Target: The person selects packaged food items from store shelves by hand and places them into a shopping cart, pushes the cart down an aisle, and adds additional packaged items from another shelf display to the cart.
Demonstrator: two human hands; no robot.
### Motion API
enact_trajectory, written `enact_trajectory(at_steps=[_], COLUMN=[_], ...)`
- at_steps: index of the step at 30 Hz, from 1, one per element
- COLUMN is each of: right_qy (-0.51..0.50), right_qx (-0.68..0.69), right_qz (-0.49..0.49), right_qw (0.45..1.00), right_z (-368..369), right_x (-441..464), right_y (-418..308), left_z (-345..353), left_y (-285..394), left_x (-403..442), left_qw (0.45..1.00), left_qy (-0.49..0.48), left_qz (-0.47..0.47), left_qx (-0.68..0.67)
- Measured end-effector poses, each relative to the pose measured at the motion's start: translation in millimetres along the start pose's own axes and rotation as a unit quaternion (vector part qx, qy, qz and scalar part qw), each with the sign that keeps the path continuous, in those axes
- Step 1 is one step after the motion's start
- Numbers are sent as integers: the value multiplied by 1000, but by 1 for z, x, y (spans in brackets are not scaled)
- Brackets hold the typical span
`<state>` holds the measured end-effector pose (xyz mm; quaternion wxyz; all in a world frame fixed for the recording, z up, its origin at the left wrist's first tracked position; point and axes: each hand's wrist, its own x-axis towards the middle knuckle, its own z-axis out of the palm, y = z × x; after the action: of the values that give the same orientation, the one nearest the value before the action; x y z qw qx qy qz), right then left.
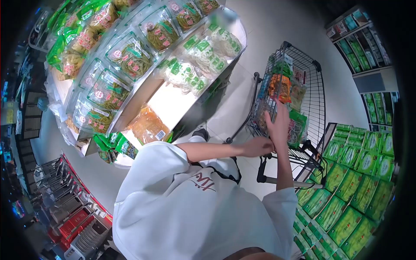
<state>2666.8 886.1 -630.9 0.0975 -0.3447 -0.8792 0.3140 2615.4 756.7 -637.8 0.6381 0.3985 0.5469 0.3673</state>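
Observation:
My right hand (pixel 279 123) reaches over the shopping cart (pixel 318 89), fingers stretched out and thumb apart, with nothing visible in it. Just beyond its fingertips lies an orange packet (pixel 280 86) inside the cart. Beside that hand is a green-edged clear bag (pixel 297 128), also in the cart. My left hand (pixel 256 147) is closed at my right wrist, its fingers curled; what they grip, if anything, is hidden. The cart's handle (pixel 288 183) lies below both hands, and neither hand is on it.
At left, a display stand (pixel 173 103) carries bagged green noodle-like packs (pixel 132 56), white-green bags (pixel 186 73) and an amber packet (pixel 149 125). Green packs (pixel 346 186) are stacked at right. Shelves (pixel 368 47) stand beyond, and red and grey goods (pixel 80 221) at lower left.

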Motion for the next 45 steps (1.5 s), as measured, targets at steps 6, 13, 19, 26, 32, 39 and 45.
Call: enact_trajectory(at_steps=[6, 13, 19, 26, 32, 39, 45], right_qy=[-167, -285, -336, -328, -241, -248, -157], right_qx=[232, 182, 300, 512, 606, 619, 697], right_qz=[67, -16, -85, 19, 55, 83, 148], right_qw=[956, 941, 889, 794, 756, 740, 684], right_z=[143, 243, 238, 167, 59, 14, 19], right_x=[138, 239, 244, 217, 215, 197, 189], right_y=[8, -9, -1, -14, -33, -29, -21], left_z=[-196, -273, -269, -261, -244, -242, -256], left_y=[-60, -86, -72, 14, 50, 88, 109], left_x=[-4, 24, 27, 5, 41, 65, 65], left_qw=[813, 738, 716, 807, 818, 846, 899], left_qy=[528, 628, 638, 575, 574, 521, 393], left_qz=[-153, -198, -156, -96, 1, 38, -10], left_qx=[-190, -150, -236, -99, 21, 104, 191])
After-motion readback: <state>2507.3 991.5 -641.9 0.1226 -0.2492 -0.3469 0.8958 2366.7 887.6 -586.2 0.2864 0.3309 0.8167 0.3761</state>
